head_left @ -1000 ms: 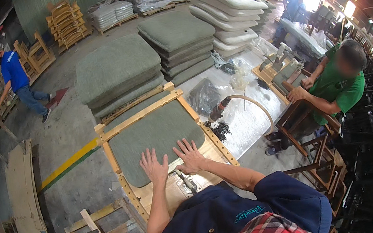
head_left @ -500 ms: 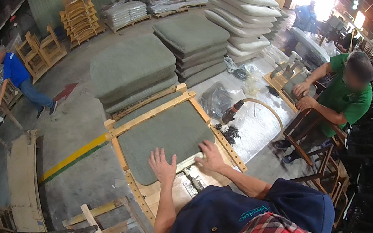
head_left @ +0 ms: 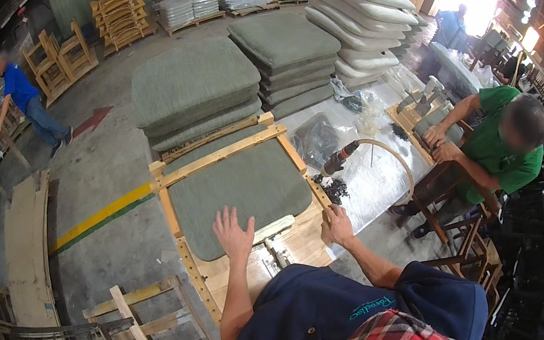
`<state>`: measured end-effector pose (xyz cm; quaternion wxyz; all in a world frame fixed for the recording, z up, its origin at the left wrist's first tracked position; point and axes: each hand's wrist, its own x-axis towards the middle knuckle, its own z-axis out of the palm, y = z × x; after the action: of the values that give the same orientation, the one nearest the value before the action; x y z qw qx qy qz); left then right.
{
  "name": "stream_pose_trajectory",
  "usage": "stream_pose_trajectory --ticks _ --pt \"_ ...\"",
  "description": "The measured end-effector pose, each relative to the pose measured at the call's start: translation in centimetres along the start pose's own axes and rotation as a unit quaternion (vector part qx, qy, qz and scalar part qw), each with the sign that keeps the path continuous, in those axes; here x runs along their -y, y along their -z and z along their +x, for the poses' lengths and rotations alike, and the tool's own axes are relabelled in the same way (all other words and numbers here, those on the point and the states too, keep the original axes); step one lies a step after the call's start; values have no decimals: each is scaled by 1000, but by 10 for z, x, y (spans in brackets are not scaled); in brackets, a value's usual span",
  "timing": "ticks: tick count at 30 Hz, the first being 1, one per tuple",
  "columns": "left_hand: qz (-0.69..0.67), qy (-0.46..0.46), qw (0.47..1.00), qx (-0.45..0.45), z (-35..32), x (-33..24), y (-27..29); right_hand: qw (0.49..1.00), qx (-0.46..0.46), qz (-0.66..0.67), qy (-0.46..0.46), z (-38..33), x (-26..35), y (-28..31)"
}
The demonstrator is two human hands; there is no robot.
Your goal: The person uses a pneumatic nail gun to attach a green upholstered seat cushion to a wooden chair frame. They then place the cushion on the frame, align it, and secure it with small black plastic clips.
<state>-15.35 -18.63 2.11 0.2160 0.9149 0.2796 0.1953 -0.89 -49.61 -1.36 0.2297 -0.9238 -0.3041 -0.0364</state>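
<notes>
A grey-green seat cushion (head_left: 240,189) lies flat inside a wooden jig frame (head_left: 221,158) in front of me. My left hand (head_left: 232,236) rests on the near part of the cushion, palm down with fingers spread. At the frame's right rail, my right hand (head_left: 338,225) has its fingers curled over the wood. Between my hands, a pale bar (head_left: 274,229) sits against the cushion's near edge, joined to a metal clamp (head_left: 276,254). Just right of the frame lies a power screwdriver (head_left: 339,158) with a tan hose, beside a pile of small black parts (head_left: 334,192).
Stacks of grey-green cushions (head_left: 196,83) and white cushions (head_left: 355,17) stand beyond the frame. A person in green (head_left: 506,135) works at the right on another cushion. Someone in blue (head_left: 28,101) stands far left. Slatted wooden pieces (head_left: 163,334) lie at lower left.
My right hand has moved from the bar at the cushion's near edge outward to the right rail. My left hand stays on the cushion. The view has shifted slightly.
</notes>
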Motion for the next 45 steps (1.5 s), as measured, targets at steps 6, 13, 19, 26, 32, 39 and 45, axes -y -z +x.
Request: stream_pose_trajectory --ticks 6,13,19,26,32,39,45 --pt "-3 -2 1000 -5 0 -3 1 977 85 32 -194 2 -16 5" --pt "1 -11 1000 -1 1 -2 -1 986 51 17 -159 -2 -28 -6" --pt "10 2 1000 14 0 -3 2 981 74 28 -177 4 -26 -4" --pt "10 5 1000 9 0 0 3 970 101 33 -216 16 -12 10" --pt "9 4 1000 14 2 -2 -1 966 15 55 -253 26 -3 12" --pt "4 -12 999 -32 0 1 -3 967 58 35 -247 39 -10 -1" --pt "-6 -9 1000 -17 2 -10 -12 990 -6 42 -136 39 -89 -33"
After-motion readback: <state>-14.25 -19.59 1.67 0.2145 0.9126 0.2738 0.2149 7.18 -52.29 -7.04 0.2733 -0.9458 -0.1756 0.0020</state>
